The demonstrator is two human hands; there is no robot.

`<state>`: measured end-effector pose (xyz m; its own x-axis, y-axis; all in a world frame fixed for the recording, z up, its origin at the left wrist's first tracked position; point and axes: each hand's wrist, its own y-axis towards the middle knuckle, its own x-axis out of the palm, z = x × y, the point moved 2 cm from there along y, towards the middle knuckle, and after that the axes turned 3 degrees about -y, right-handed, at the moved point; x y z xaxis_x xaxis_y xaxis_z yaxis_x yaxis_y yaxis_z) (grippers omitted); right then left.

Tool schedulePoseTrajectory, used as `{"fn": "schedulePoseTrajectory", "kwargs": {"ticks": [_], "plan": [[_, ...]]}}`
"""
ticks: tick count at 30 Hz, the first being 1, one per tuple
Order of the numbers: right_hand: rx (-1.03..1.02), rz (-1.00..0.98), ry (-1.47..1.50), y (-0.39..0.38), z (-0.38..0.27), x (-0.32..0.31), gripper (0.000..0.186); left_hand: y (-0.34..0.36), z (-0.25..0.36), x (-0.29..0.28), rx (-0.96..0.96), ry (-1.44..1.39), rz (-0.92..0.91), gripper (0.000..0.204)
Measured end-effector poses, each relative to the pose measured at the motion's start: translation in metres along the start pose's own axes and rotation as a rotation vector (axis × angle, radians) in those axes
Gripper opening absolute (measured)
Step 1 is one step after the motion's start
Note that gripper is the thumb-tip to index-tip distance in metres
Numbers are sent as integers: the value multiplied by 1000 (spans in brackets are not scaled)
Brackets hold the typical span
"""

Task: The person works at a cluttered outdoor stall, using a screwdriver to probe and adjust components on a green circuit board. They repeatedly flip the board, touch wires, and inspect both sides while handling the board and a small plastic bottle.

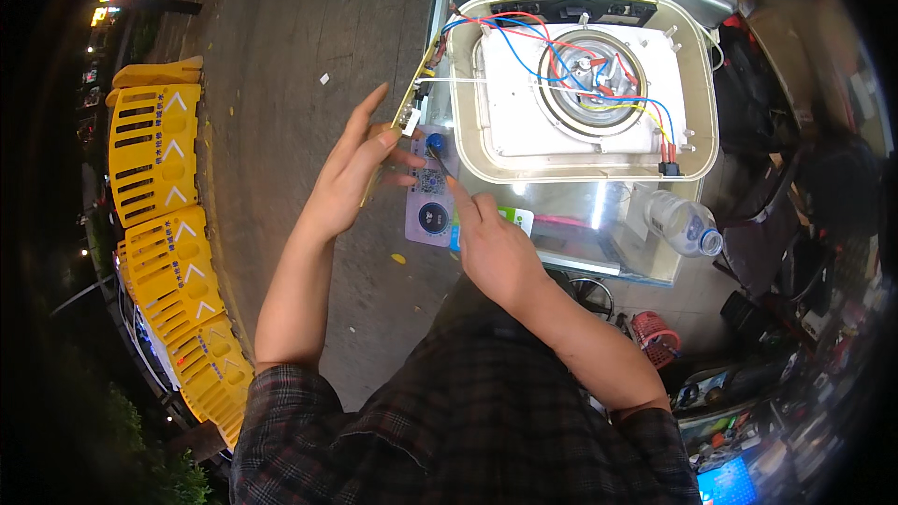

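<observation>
Glass counter [552, 245] by the street. Opened cooker housing [510, 119] at 1 o'clock, white lead [454, 80] running to circuit board [412, 120] at 11. Left hand [352, 170] pinches board edge-on, probably exposing its component side; right hand's [498, 248] fingers clamp slim dark tool [441, 162].

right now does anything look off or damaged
The appliance lies open: wires that would usually be covered are exposed and trail out to the board in the left hand. No clear damage shows.

We see a cream housing [707, 103], white inner panel [510, 134], red, blue and yellow wires [606, 94], white-chevroned yellow barriers [178, 262] and our dark plaid shirt [468, 411].
</observation>
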<state>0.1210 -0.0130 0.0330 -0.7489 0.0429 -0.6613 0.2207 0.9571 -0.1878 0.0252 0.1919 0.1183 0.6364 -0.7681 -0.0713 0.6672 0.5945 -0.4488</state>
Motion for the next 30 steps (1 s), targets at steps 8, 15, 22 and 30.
{"fn": "schedulePoseTrajectory", "kwargs": {"ticks": [8, 15, 22, 30], "plan": [[53, -18, -135, 20, -12, 3, 79, 1, -5, -4, 8, 12, -30, 83], [10, -84, -345, 24, -19, -2, 76, 2, -4, -3, -11, 10, -73, 82], [-65, 79, -108, -25, -36, -60, 71, 3, -9, 2, -18, -28, -71, 82], [-96, 243, 4, -59, -34, -166, 54, -2, -21, 10, 34, 27, -22, 85]]}}
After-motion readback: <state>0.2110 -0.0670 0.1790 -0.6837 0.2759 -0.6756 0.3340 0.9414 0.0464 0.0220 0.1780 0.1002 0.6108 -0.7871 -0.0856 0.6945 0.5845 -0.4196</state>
